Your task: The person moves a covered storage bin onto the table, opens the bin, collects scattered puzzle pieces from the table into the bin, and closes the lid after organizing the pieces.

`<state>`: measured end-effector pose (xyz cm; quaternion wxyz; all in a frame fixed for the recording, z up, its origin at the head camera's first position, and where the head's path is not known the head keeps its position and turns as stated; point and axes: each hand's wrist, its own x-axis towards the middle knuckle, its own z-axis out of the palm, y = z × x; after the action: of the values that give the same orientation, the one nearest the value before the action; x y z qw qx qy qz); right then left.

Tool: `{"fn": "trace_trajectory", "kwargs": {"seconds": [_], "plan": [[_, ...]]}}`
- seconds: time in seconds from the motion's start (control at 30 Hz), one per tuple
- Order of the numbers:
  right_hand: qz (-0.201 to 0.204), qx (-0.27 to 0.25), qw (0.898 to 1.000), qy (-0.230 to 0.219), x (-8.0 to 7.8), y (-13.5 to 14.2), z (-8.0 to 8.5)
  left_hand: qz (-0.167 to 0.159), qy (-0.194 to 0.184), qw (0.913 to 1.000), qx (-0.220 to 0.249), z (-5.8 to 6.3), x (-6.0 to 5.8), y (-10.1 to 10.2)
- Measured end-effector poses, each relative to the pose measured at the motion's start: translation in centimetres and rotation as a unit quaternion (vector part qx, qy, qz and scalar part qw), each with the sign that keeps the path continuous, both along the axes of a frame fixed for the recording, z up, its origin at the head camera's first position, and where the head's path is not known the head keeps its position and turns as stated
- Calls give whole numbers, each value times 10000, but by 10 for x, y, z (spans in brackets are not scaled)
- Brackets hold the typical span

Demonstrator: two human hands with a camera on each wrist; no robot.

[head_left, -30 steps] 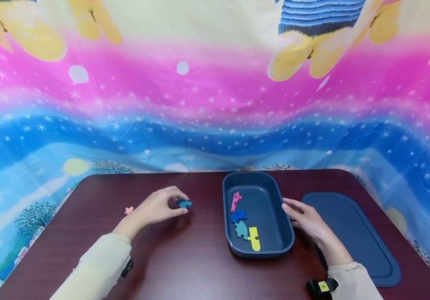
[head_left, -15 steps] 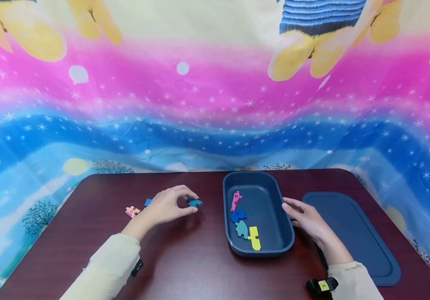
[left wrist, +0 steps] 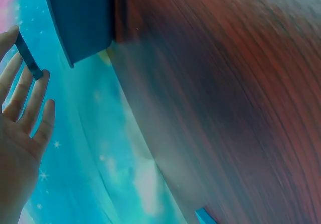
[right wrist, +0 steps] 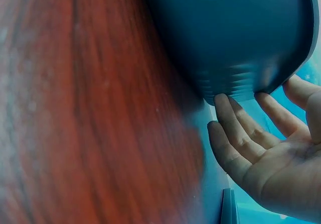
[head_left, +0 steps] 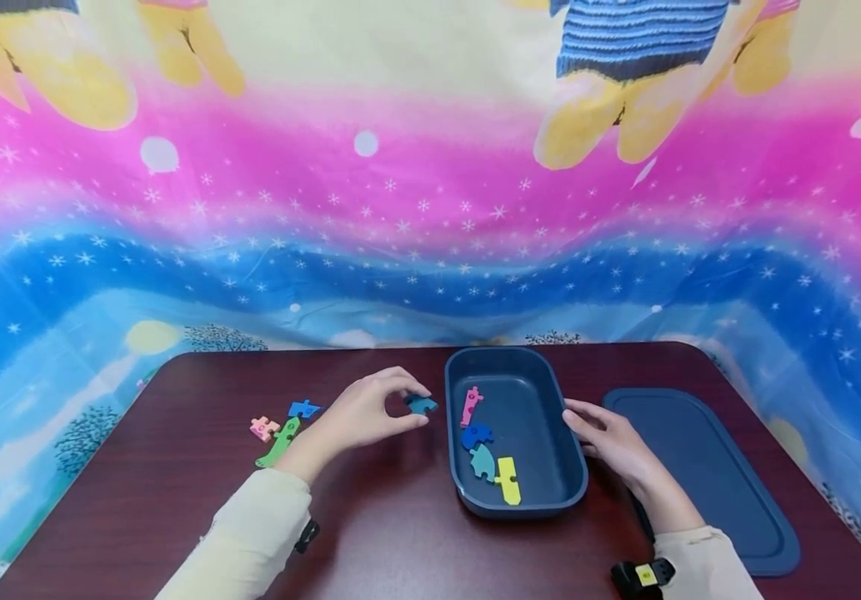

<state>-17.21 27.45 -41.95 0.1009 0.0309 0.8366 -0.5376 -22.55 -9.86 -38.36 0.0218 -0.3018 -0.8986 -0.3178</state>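
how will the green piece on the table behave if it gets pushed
The green piece lies flat, so it would probably slide rather than roll. Its small, slim shape suggests it's light. It may nudge the pink piece beside it.

Cream sleeves [head_left: 246,529] — black wrist devices [head_left: 628,577] — yellow label [head_left: 647,575] on right one.

Worktop [head_left: 400,533] looks glossy wood-grain; box [head_left: 543,450] and right lid [head_left: 700,475], smooth matt plastic; far backdrop [head_left: 430,233], creased cloth.
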Motion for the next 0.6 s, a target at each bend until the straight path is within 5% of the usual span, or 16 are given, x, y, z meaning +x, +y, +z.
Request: {"fn": "trace_trajectory", "kwargs": {"seconds": [0.6], "plan": [[37,-36,9999,-102,-4,0,2,-547,396,9977,-117,8,2,47]]}}
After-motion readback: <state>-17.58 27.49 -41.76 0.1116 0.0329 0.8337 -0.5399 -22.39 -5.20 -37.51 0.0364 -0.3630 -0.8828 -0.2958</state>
